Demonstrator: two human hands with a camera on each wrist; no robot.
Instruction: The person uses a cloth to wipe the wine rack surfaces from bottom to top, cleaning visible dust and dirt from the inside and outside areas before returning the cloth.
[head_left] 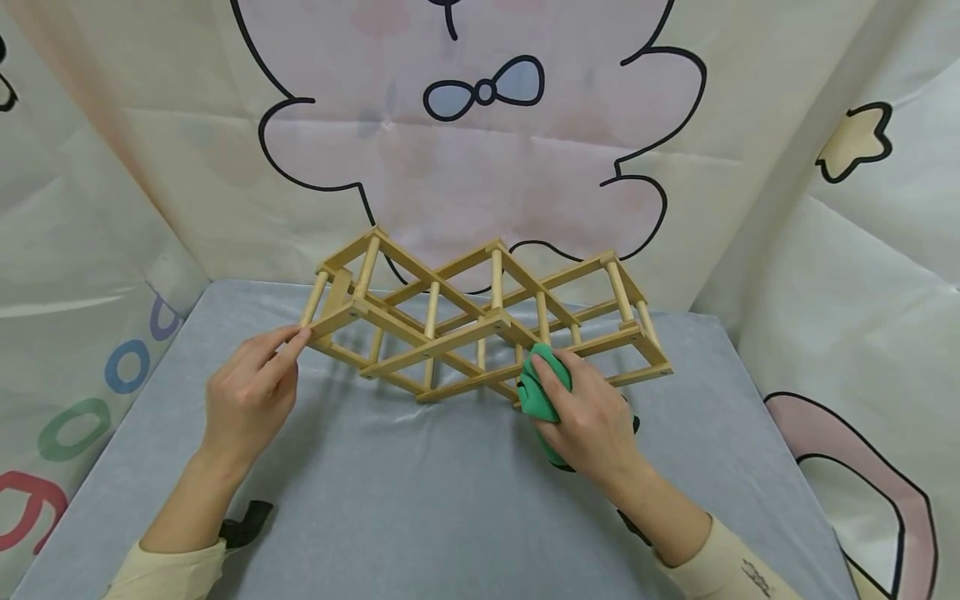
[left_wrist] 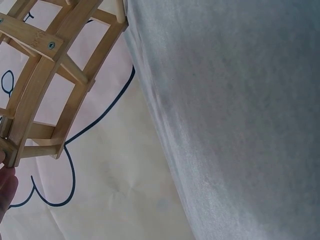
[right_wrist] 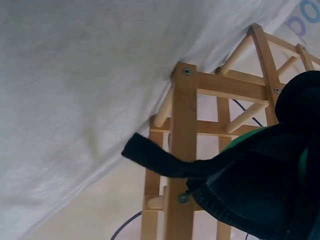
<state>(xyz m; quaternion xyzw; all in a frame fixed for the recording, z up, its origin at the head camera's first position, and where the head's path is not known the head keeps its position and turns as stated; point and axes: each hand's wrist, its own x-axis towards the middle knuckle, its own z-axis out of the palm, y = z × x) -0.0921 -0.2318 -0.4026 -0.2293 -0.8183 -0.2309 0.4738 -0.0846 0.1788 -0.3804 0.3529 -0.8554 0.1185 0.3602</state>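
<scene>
The wooden rack (head_left: 450, 340) is toward the far side of the table (head_left: 420, 517), tilted, with its crossed slats spread out; I cannot tell whether its lower edge rests on the table or hangs just above it. At its left end my left hand (head_left: 251, 392) pinches the low corner between thumb and fingers, and right of the middle my right hand (head_left: 596, 417) grips a bunched green cloth (head_left: 536, 396) against the near slats. To rub well here, I'd keep the left pinch firm, because the joints look ready to fold if I push across them; I'd run the cloth lengthwise along each slat, press lightly, and turn a corner of it round each peg (head_left: 497, 279), where a thick wad would hardly reach. The crossings and pegs look like the main obstacles, as loose cloth could catch on them, and my right hand hides the slats behind it. A dark strap (right_wrist: 155, 157) crosses a slat in the right wrist view and blocks part of my sight, so I'd mind it snagging. Another strap (head_left: 249, 523) sticks out by the left wrist, well apart from the rack. Behind everything hangs a printed sheet (head_left: 480, 167), close to the rack's far side, which leaves me little room to push away
</scene>
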